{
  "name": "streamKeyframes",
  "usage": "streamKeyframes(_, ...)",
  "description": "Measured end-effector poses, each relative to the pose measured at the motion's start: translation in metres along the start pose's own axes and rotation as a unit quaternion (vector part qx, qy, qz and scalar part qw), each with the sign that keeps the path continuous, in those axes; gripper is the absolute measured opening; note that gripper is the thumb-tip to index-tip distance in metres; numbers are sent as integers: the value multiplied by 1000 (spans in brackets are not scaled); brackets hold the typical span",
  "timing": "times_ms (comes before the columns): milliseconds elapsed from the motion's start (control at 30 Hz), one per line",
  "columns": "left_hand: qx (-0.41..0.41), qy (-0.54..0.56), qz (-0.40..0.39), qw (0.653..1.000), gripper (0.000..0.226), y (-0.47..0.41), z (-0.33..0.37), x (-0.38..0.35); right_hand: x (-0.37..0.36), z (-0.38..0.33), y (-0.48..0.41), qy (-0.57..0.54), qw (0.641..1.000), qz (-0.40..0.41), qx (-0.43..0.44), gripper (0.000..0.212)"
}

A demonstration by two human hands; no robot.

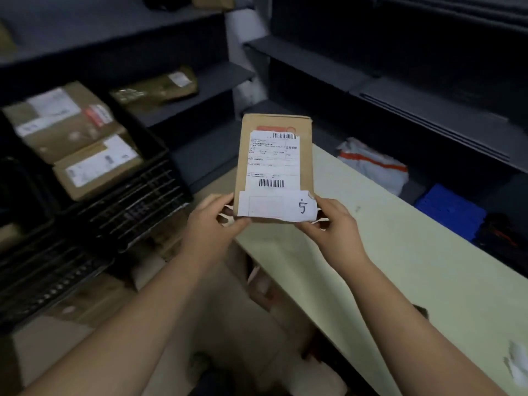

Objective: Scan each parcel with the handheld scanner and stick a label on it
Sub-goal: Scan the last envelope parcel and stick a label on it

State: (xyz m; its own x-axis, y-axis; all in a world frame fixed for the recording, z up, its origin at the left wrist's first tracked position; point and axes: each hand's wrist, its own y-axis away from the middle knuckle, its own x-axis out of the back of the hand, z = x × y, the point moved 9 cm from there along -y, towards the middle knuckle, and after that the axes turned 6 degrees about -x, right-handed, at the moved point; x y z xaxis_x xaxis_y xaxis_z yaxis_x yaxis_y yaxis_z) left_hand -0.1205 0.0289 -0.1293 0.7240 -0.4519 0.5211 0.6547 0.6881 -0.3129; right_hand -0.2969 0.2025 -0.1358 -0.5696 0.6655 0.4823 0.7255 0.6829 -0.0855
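Above table [400, 252]: parcel [274, 167] (label up) gripped between left hand [211, 224] and right hand [328, 224].

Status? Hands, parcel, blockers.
Left hand, right hand: both pinch parcel at near corners. Parcel held up, label facing camera. Nothing in front of it.

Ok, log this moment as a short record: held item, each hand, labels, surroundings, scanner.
held item: brown parcel, label side facing the camera
left hand: grips the parcel's lower left corner
right hand: grips its lower right corner
labels: shipping label with two barcodes; small white label with a handwritten mark below it
surroundings: pale table at right; boxes in black crates at left
scanner: not in view
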Motion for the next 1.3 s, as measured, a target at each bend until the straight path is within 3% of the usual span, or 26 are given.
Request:
streamKeyframes(333,85,-23,107,990,54,-1,-93,208,-202,-136,-56,-9,989,-131,65,53)
streamKeyframes(533,95,-41,135,985,54,-21,-145,291,-294,-193,-82,-29,982,-172,69,61)
streamKeyframes(767,133,-20,135,982,53,-40,-192,320,-353,-198,-115,-85,976,-200,-3,50)
streamKeyframes(933,170,14,107,979,38,-66,-221,311,-378,-174,-154,-242,926,-259,-130,56)
streamKeyframes(1000,195,38,137,970,32,-80,-230,316,-385,-172,-171,-289,900,-279,-171,55)
streamKeyframes(1167,278,133,225,924,62,-124,-267,338,-401,-169,-215,-286,872,-338,-209,45)
streamKeyframes(1300,300,194,280,891,52,-142,-292,347,-412,-164,-254,-257,859,-389,-209,45)
